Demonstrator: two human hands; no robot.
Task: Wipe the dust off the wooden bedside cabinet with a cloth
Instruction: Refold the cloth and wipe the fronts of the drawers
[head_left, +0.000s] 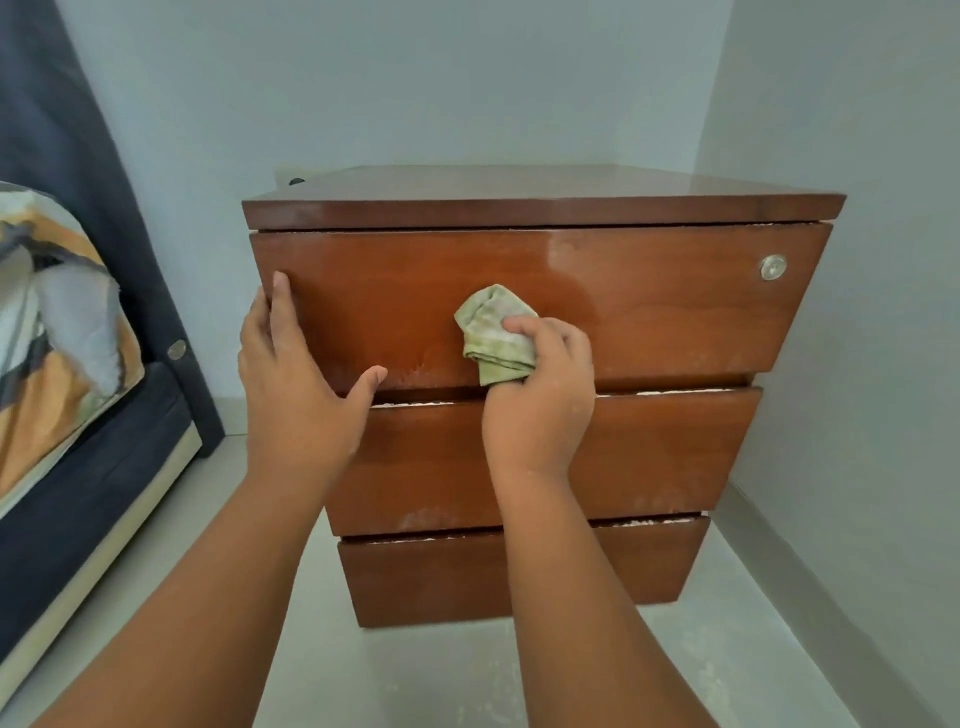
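Cabinet (540, 312) stands on the floor in the room's corner, three drawer fronts stacked, bed (67, 415) off at 9 o'clock. Right hand (540, 395) is closed on a bunched green cloth (496, 335), pressing it flat to the top drawer (649, 306) near its middle. Left hand (296, 384) lies spread against that drawer's left edge, fingers wrapping the corner, gripping nothing.

Cloth looks soft and limp, light; it wads easily, so a fistful hold with fingers on top suits it. Cabinet reads as stiff and heavy, its glossy finish probably slick under the cloth. Pale dusty smears show toward 2 o'clock of the cloth and along the gaps below the drawers. Round lock (773, 267) sits at the drawer's right end, likely a snag point.
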